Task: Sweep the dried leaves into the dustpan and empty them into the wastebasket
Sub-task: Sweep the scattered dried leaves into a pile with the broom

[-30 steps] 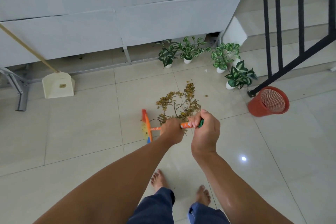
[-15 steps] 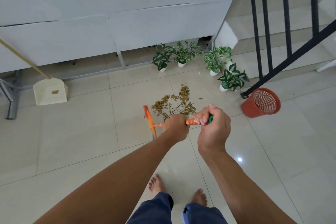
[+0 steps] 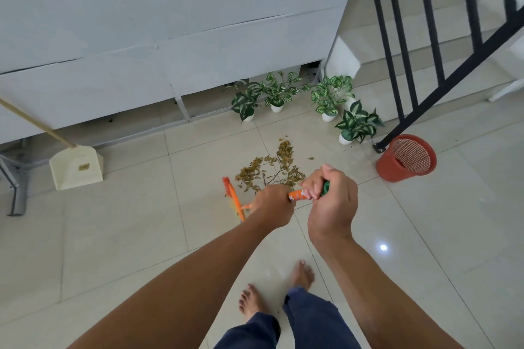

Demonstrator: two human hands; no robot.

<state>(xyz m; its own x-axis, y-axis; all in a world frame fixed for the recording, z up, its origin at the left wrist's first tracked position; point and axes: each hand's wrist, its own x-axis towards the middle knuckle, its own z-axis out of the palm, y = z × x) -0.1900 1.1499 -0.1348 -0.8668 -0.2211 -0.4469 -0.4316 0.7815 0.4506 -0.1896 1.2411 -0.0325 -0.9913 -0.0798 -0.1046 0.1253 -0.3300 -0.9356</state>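
Both hands — left hand (image 3: 273, 204) low, right hand (image 3: 331, 201) topping — are clamped on the broom (image 3: 297, 195), its head just beside the dried leaves (image 3: 269, 171) for leverage.

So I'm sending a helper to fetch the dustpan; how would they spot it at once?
Follow the grey wall panel to its left end. On the tiled floor there stands a cream plastic dustpan with a long wooden handle slanting up leftward. Nothing else nearby is cream or has a handle.
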